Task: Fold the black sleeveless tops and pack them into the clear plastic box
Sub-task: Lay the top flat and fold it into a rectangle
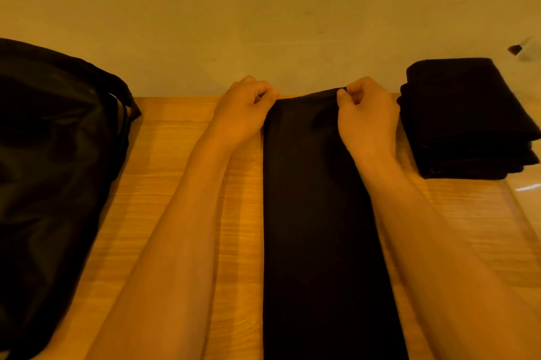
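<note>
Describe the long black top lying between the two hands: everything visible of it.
The black top is folded into a long narrow strip of plain matte cloth with straight side edges. It lies flat on the wooden table, running away from the person to the table's far edge. The left hand pinches its far left corner, the right hand its far right corner, slightly raised. Straps and seams cannot be made out.
</note>
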`<action>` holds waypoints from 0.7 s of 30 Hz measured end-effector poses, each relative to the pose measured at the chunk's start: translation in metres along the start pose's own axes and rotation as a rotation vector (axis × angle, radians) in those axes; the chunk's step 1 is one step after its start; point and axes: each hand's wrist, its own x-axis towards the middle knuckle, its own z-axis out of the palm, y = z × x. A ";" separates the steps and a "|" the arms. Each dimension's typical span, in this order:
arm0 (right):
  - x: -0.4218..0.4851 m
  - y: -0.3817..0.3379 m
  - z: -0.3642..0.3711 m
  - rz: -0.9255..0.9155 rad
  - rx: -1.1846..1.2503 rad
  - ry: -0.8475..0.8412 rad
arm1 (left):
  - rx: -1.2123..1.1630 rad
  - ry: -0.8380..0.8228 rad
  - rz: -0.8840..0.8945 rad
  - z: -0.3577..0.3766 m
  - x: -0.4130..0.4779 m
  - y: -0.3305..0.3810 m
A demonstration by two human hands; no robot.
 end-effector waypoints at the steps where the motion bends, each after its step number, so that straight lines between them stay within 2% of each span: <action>1: 0.000 0.000 -0.001 0.002 0.006 0.000 | 0.031 0.004 -0.012 0.000 0.001 0.001; 5: 0.001 0.002 -0.003 0.031 0.058 -0.019 | 0.065 -0.026 -0.025 -0.003 0.002 0.001; 11: 0.000 0.002 -0.005 -0.003 0.040 -0.031 | -0.034 -0.064 -0.083 -0.010 0.004 0.002; 21: 0.000 0.001 -0.004 0.001 0.027 -0.029 | 0.005 -0.115 -0.055 -0.016 0.001 -0.001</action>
